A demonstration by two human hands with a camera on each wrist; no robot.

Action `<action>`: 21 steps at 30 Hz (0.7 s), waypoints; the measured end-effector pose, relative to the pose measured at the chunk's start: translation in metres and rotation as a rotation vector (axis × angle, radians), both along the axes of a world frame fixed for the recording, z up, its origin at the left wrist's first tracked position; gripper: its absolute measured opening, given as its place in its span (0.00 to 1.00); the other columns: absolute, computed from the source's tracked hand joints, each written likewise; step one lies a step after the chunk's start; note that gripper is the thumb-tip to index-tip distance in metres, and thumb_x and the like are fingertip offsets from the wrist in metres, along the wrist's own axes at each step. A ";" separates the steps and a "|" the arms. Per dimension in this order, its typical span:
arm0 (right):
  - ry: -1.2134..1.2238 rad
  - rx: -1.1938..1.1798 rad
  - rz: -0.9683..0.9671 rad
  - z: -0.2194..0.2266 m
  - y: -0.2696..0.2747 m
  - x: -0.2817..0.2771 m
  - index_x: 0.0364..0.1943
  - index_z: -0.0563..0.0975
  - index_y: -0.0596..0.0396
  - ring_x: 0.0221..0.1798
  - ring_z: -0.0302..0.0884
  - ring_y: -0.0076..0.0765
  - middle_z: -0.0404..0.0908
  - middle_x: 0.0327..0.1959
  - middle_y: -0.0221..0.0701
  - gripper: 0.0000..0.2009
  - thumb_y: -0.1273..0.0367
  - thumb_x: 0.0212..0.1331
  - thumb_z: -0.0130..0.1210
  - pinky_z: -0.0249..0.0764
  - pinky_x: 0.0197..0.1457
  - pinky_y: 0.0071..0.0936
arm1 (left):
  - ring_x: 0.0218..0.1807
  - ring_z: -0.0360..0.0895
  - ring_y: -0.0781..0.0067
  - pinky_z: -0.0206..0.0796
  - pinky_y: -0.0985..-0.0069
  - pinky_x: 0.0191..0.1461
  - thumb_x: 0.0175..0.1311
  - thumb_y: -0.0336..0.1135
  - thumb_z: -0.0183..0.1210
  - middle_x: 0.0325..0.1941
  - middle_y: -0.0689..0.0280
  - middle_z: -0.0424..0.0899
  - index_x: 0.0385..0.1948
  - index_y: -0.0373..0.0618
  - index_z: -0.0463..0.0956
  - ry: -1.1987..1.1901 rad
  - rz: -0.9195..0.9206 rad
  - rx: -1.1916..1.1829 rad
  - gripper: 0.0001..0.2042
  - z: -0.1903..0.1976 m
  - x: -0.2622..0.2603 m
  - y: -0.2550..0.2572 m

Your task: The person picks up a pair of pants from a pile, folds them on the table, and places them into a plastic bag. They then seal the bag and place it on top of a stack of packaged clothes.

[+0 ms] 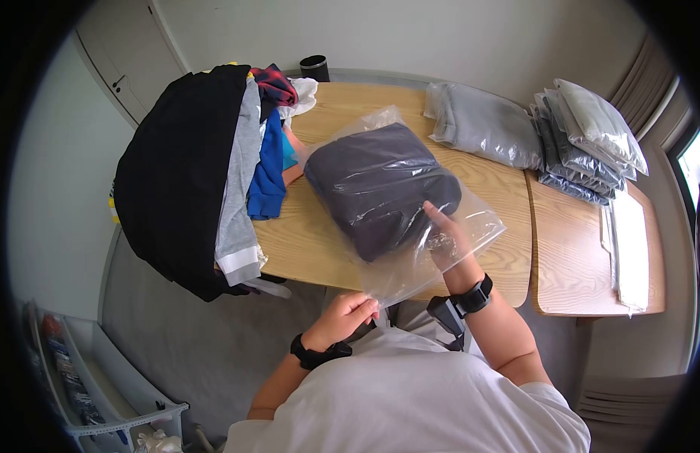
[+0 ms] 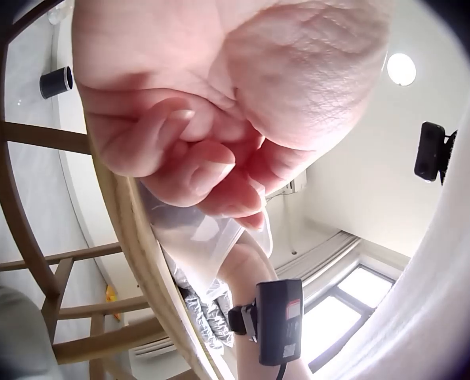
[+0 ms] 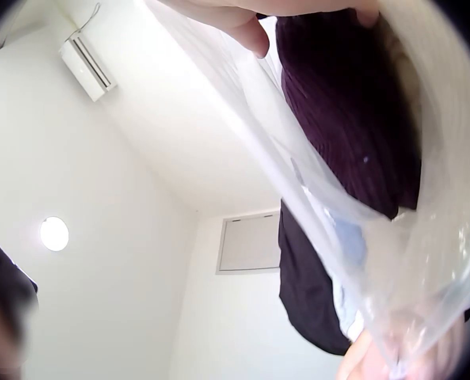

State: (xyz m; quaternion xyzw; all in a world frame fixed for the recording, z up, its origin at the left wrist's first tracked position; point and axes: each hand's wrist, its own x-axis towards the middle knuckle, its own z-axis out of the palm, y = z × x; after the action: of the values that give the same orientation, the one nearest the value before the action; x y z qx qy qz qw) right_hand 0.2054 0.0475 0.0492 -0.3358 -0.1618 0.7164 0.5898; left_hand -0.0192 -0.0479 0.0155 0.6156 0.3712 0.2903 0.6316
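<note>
A folded dark garment [image 1: 380,185] lies inside a clear plastic bag [image 1: 399,275] on the wooden table, the bag's loose end toward the person. At that near edge the left hand [image 1: 341,321] pinches the plastic; in the left wrist view its fingers [image 2: 207,170] are curled in. The right hand [image 1: 449,245] reaches in at the loose end, one finger extended against the garment. Seen in the right wrist view, the right hand [image 3: 243,16] is at the top beside the purple-looking garment [image 3: 346,111], and the plastic [image 3: 298,170] stands apart around it. Part of this hand is out of frame.
A heap of clothes [image 1: 180,181] covers the table's left end. Bagged grey items [image 1: 486,124] lie at the back, beside a stack of bagged clothes [image 1: 591,136]. White sheets [image 1: 629,253] lie far right. A bin [image 1: 314,69] stands behind the table, grey crates [image 1: 112,377] at lower left.
</note>
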 end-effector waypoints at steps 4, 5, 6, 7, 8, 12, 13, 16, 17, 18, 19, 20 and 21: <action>-0.564 0.134 -0.356 -0.002 0.022 0.021 0.49 0.73 0.67 0.43 0.78 0.35 0.80 0.41 0.36 0.20 0.72 0.54 0.63 0.74 0.48 0.28 | 0.25 0.71 0.82 0.63 0.81 0.29 0.70 0.36 0.50 0.25 0.68 0.79 0.27 0.37 0.76 0.001 0.005 0.053 0.13 -0.001 0.005 -0.001; -0.671 0.251 -0.178 -0.001 0.025 0.029 0.49 0.73 0.67 0.43 0.78 0.34 0.80 0.41 0.37 0.20 0.72 0.53 0.63 0.73 0.48 0.28 | 0.25 0.72 0.82 0.63 0.81 0.29 0.70 0.36 0.50 0.25 0.68 0.78 0.28 0.37 0.76 0.013 -0.007 0.065 0.13 -0.001 0.006 -0.001; -0.672 0.249 -0.186 -0.004 0.030 0.031 0.49 0.73 0.67 0.43 0.78 0.34 0.80 0.41 0.37 0.20 0.72 0.53 0.63 0.73 0.48 0.28 | 0.25 0.72 0.82 0.63 0.81 0.29 0.70 0.36 0.50 0.25 0.68 0.78 0.28 0.37 0.76 0.013 -0.014 0.065 0.13 -0.001 0.007 0.000; -0.723 0.213 -0.210 -0.012 0.035 0.032 0.49 0.73 0.67 0.43 0.77 0.34 0.80 0.41 0.37 0.19 0.71 0.55 0.62 0.73 0.48 0.29 | 0.27 0.71 0.82 0.64 0.81 0.31 0.70 0.34 0.50 0.27 0.67 0.79 0.30 0.36 0.76 0.026 -0.029 0.053 0.12 0.001 0.007 -0.001; -0.773 0.177 -0.233 -0.020 0.040 0.033 0.49 0.74 0.67 0.43 0.77 0.34 0.80 0.41 0.38 0.18 0.69 0.57 0.61 0.72 0.48 0.30 | 0.28 0.71 0.82 0.65 0.81 0.33 0.70 0.32 0.49 0.28 0.65 0.79 0.32 0.36 0.75 0.039 -0.042 0.040 0.10 0.001 0.007 -0.001; -0.584 -0.094 -0.116 -0.039 0.051 0.063 0.48 0.75 0.65 0.45 0.77 0.38 0.80 0.41 0.38 0.18 0.64 0.61 0.57 0.70 0.51 0.32 | 0.28 0.71 0.82 0.65 0.82 0.33 0.69 0.32 0.50 0.28 0.66 0.79 0.31 0.35 0.75 0.046 -0.043 0.051 0.10 -0.001 0.007 -0.002; -0.246 -0.070 -0.077 -0.046 0.049 0.068 0.48 0.74 0.64 0.48 0.76 0.39 0.80 0.43 0.38 0.18 0.62 0.62 0.55 0.69 0.53 0.34 | 0.28 0.71 0.83 0.65 0.82 0.33 0.69 0.31 0.50 0.27 0.66 0.79 0.31 0.35 0.75 0.031 -0.030 0.031 0.10 -0.003 0.007 -0.003; 0.219 -0.016 0.006 -0.031 0.027 0.054 0.50 0.73 0.62 0.52 0.74 0.42 0.79 0.48 0.38 0.18 0.61 0.64 0.53 0.66 0.59 0.39 | 0.27 0.71 0.83 0.65 0.82 0.32 0.68 0.31 0.50 0.27 0.66 0.79 0.30 0.35 0.75 0.005 -0.009 0.004 0.09 -0.005 0.004 -0.003; 0.349 0.017 0.042 -0.020 0.020 0.044 0.52 0.72 0.61 0.55 0.73 0.43 0.78 0.50 0.39 0.18 0.62 0.64 0.52 0.64 0.62 0.42 | 0.27 0.71 0.83 0.65 0.82 0.32 0.68 0.31 0.51 0.26 0.66 0.78 0.30 0.35 0.75 -0.005 -0.009 -0.001 0.09 -0.005 0.003 -0.003; 0.351 0.015 0.047 -0.014 0.018 0.035 0.52 0.72 0.61 0.55 0.73 0.43 0.78 0.50 0.39 0.18 0.62 0.64 0.52 0.64 0.62 0.42 | 0.27 0.71 0.83 0.65 0.82 0.32 0.68 0.31 0.51 0.26 0.66 0.78 0.30 0.35 0.75 -0.003 -0.004 -0.001 0.09 -0.005 0.003 -0.004; 0.301 -0.013 0.071 -0.010 0.018 0.027 0.53 0.71 0.60 0.56 0.72 0.45 0.77 0.51 0.40 0.17 0.63 0.65 0.50 0.64 0.62 0.42 | 0.27 0.70 0.83 0.64 0.82 0.31 0.68 0.31 0.51 0.25 0.67 0.78 0.29 0.35 0.76 -0.005 0.000 -0.004 0.09 -0.004 0.003 -0.003; 0.251 -0.040 0.095 -0.003 0.018 0.019 0.54 0.71 0.60 0.57 0.71 0.46 0.77 0.53 0.41 0.17 0.65 0.66 0.49 0.65 0.63 0.42 | 0.26 0.70 0.84 0.63 0.82 0.30 0.67 0.31 0.51 0.25 0.68 0.78 0.28 0.36 0.76 -0.006 0.004 -0.007 0.10 -0.004 0.003 -0.003; 0.204 -0.158 0.166 0.009 0.014 0.012 0.53 0.72 0.59 0.57 0.71 0.46 0.76 0.54 0.41 0.17 0.64 0.67 0.49 0.64 0.64 0.46 | 0.26 0.70 0.84 0.63 0.82 0.30 0.67 0.31 0.51 0.25 0.68 0.78 0.28 0.36 0.76 -0.004 0.008 -0.006 0.10 -0.004 0.001 -0.002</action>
State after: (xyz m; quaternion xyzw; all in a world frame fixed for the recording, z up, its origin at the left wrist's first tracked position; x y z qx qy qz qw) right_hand 0.2171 0.0612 0.0585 -0.2922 -0.0715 0.8036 0.5136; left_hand -0.0183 -0.0502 0.0114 0.6116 0.3734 0.2930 0.6330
